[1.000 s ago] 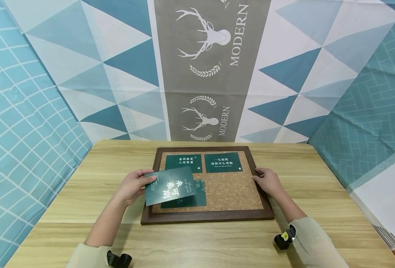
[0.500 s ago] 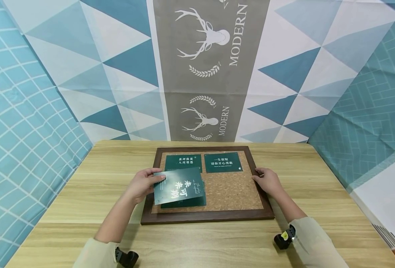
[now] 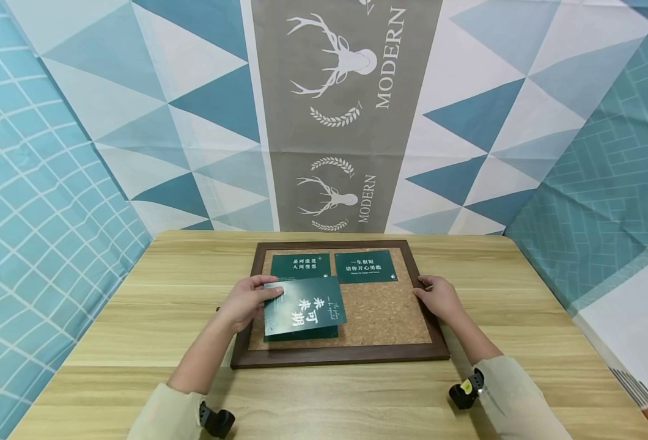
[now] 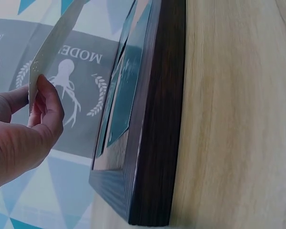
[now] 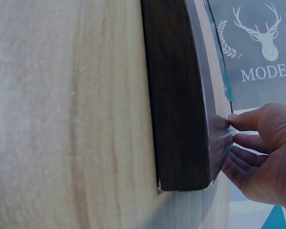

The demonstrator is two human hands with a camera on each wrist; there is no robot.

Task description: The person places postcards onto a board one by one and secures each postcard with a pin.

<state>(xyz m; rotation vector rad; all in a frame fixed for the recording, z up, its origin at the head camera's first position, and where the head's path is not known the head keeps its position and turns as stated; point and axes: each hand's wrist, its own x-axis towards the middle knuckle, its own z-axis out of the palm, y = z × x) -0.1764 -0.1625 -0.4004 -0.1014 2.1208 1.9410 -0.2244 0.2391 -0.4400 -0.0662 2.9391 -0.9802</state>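
Note:
My left hand (image 3: 247, 300) pinches a dark green card (image 3: 304, 305) with white Chinese lettering by its left edge, thumb on top. Its pale back (image 4: 55, 45) shows in the left wrist view, raised above the board. Below is a cork board (image 3: 387, 311) in a dark brown wooden frame (image 3: 340, 354), flat on the table. Green cards lie at its upper left (image 3: 301, 264) and upper right (image 3: 365, 267); a lower-left card (image 3: 302, 335) is mostly hidden under the held one. My right hand (image 3: 439, 298) holds the frame's right side between thumb and fingers (image 5: 245, 121).
The light wood table (image 3: 175, 269) extends around the board on all sides. Behind it hangs a patterned cloth (image 3: 335, 137) with deer heads and triangles. Black wrist cameras (image 3: 216, 421) sit at both cuffs.
My left hand has carried the held card to the right, so it covers more of the lower-left card. The right hand and the board have stayed in place.

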